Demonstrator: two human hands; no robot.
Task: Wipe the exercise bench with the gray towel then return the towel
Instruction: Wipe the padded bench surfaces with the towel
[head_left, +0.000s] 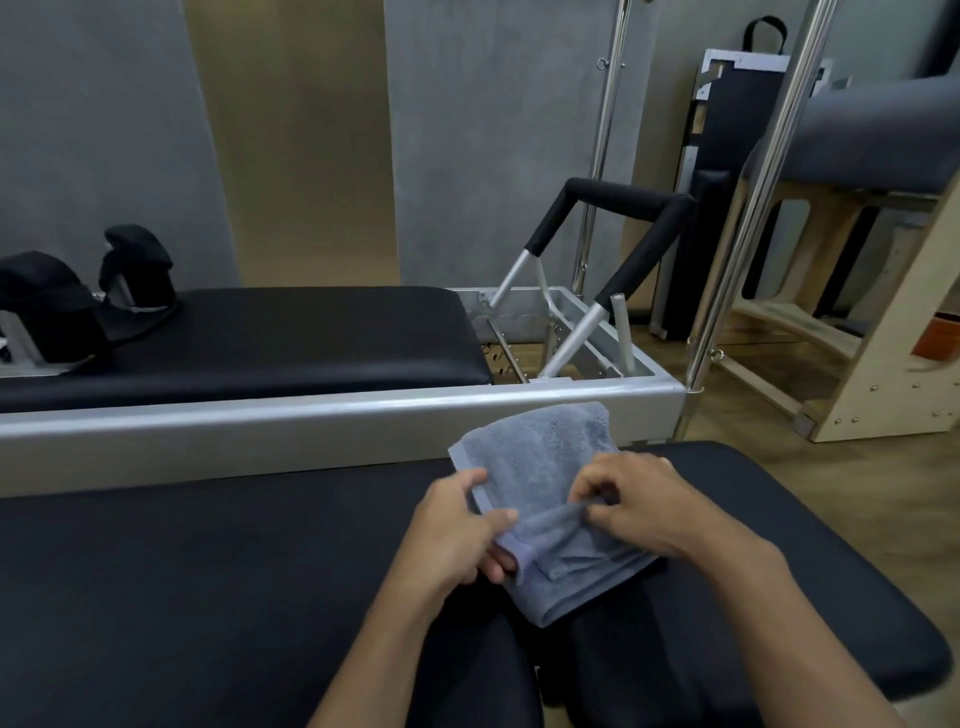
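The towel (545, 499), folded, is held above the near bench (208, 597), right of centre. Its left hem is gripped by the left hand (457, 530); a fold is pinched by the right hand (644, 509). Unfolding or refolding seems in hand; which cannot be told; either way both grips must be kept

The towel (540, 467) lies on the exercise bench (182, 571), toward its far right part, with the left hand (457, 535) on the towel's left edge and the right hand (644, 504) on its right. Behind the bench stands a reformer frame (311, 410), a foot bar (613, 218) at the frame's right end.
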